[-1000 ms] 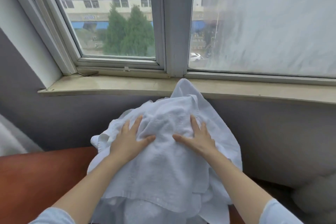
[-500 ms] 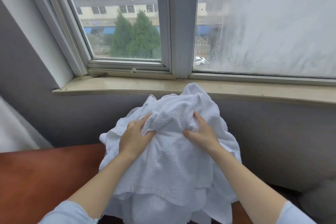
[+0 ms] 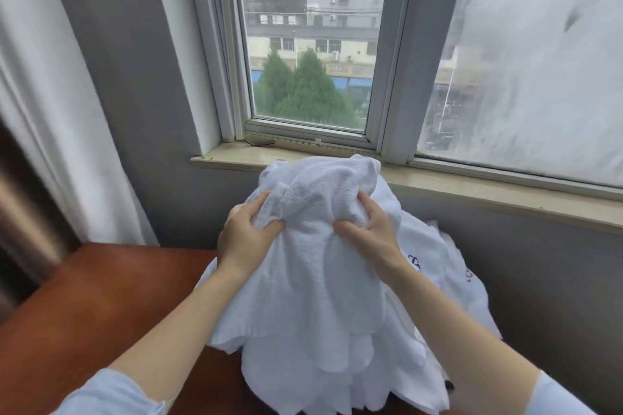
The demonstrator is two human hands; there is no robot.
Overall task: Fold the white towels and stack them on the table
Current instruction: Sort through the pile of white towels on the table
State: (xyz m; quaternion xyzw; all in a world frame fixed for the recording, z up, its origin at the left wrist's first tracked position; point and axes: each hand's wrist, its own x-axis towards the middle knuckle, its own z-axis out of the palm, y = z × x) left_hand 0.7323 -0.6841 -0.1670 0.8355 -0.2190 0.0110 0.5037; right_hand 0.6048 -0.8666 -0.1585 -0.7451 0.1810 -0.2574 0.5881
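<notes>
Below the windowsill (image 3: 472,185), a heap of white towels (image 3: 438,280) covers the wooden table's (image 3: 101,296) right end. Left hand (image 3: 242,239) and right hand (image 3: 367,232) each clutch the top towel (image 3: 320,212), fingers curled deep into bunched terry cloth.

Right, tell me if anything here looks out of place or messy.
The white towels lie in a crumpled, unfolded heap on the wooden table below the window sill. The left hand and right hand grip the top towel, bunched up. Nothing looks spilled or damaged.
</notes>
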